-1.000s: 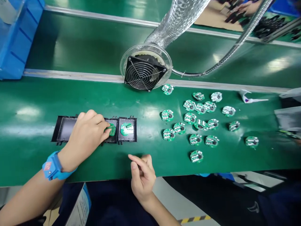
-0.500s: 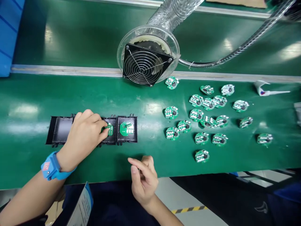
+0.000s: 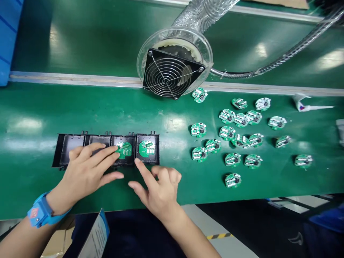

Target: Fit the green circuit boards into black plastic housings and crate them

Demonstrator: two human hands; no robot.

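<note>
A row of joined black plastic housings (image 3: 70, 147) lies on the green bench. The two housings at the right end each have a green circuit board inside: one circuit board (image 3: 126, 152) near my left fingertips, another circuit board (image 3: 146, 152) in the end housing. My left hand (image 3: 88, 170), a blue wrist strap (image 3: 41, 211) behind it, reaches over the row, fingers outstretched, fingertips at the edge of the third housing's board. My right hand (image 3: 161, 188) has its index finger extended to the near edge between the last two housings, thumb apart, other fingers curled, holding nothing.
Several loose circuit boards (image 3: 227, 132) are scattered over the bench to the right. A fan with a wire guard (image 3: 166, 78) hangs above the bench on a clear duct (image 3: 200, 16). A white bottle with a thin spout (image 3: 302, 103) lies at the far right.
My left hand has let go of the circuit board in the third housing and spread its fingers. My right hand has moved up and left to the housings, its index finger now stretched out.
</note>
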